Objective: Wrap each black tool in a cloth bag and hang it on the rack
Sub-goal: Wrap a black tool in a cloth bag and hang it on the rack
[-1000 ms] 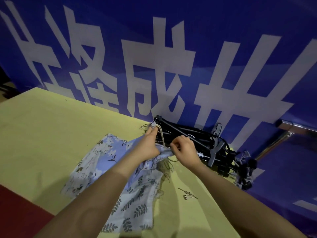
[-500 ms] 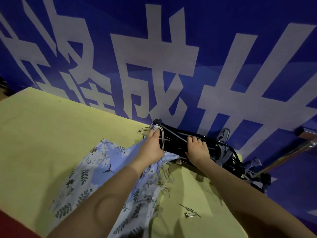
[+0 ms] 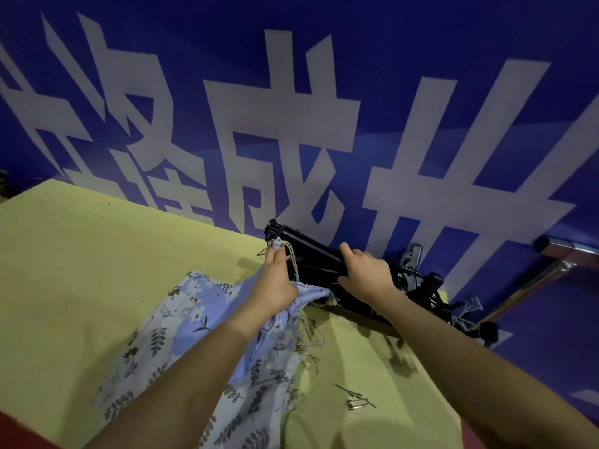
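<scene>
A long black tool [image 3: 311,254] with folded rods lies at the far edge of the yellow-green table [image 3: 97,270], against the blue banner. My right hand [image 3: 366,275] grips its shaft from above. A light blue floral cloth bag [image 3: 194,338] spreads across the table under my left forearm, its frayed mouth touching the tool. My left hand [image 3: 275,280] holds the bag's mouth and pinches the beige drawstring [image 3: 290,260] with its small toggle near the tool's left end.
A blue banner with large white characters [image 3: 291,124] stands right behind the table. More black clamps and cables [image 3: 453,306] pile up at the tool's right end. A chrome rack bar [image 3: 570,251] sticks out at the right. Small metal pins [image 3: 356,398] lie near the front.
My right hand left the bag's mouth, reached over the tool and now grips its shaft. My left hand kept its hold on the drawstring and bag. The view shifted slightly.
</scene>
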